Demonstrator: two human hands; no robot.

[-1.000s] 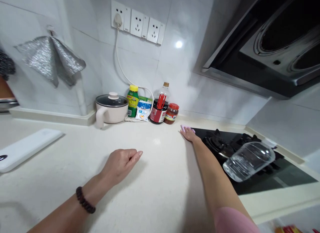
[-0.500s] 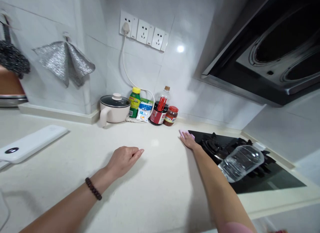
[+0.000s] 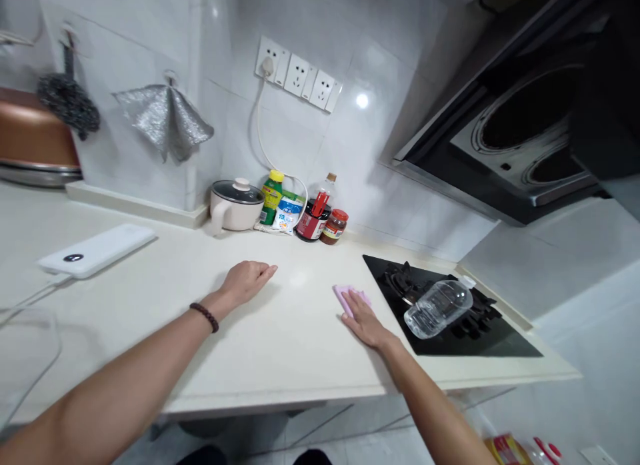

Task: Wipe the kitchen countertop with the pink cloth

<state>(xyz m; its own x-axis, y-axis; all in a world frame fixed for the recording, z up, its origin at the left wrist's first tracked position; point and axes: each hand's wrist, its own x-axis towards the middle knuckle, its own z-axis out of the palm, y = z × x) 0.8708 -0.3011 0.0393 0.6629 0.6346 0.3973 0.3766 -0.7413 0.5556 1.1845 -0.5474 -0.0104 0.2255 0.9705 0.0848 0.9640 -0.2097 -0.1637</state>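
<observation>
My right hand presses down on a pink cloth lying on the white countertop, left of the hob. The fingers reach over the cloth and hold it against the surface. My left hand, with a dark beaded bracelet on the wrist, hovers at or just above the counter. It is curled into a loose fist with the thumb pointing right, and I see nothing in it.
Along the wall stand a cream electric pot, a green bottle, a blue-white packet and sauce jars. A clear plastic jug lies on the black hob. A white power bank is at left.
My right hand has drawn the pink cloth back from the hob's far left corner, toward me. My left hand remains in a fist. The view has shifted, now showing the counter's front edge.
</observation>
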